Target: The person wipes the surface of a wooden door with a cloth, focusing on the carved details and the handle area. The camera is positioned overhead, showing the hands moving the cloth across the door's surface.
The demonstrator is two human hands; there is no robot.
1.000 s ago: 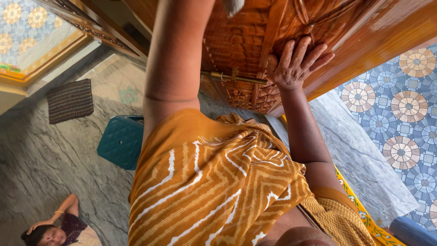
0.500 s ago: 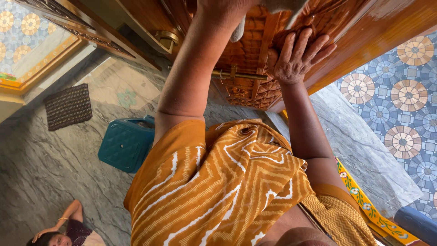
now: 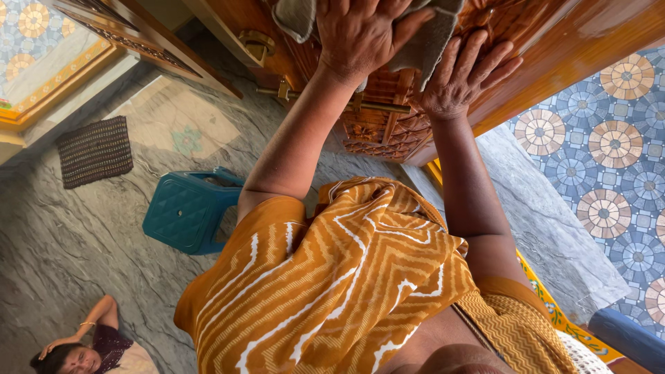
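A carved, glossy brown wooden door (image 3: 377, 131) fills the top of the view. My left hand (image 3: 364, 31) presses a grey cloth (image 3: 431, 43) against the door's carved panel, fingers spread over the cloth. My right hand (image 3: 463, 76) lies flat on the carving just to the right, fingers apart, holding nothing. A brass slide bolt (image 3: 379, 106) runs across the door just below both hands. My orange, white-striped garment (image 3: 332, 277) covers the lower middle of the view.
A teal plastic stool (image 3: 181, 211) stands on the grey stone floor (image 3: 69, 249) at left. A dark woven mat (image 3: 95, 151) lies farther left. Another person (image 3: 86, 350) is at the bottom left. A brass fitting (image 3: 255, 41) and patterned tiles (image 3: 613, 159) flank the door.
My left hand has come down into view with the grey cloth, now pressed on the carved panel. My right hand has stayed flat on the door.
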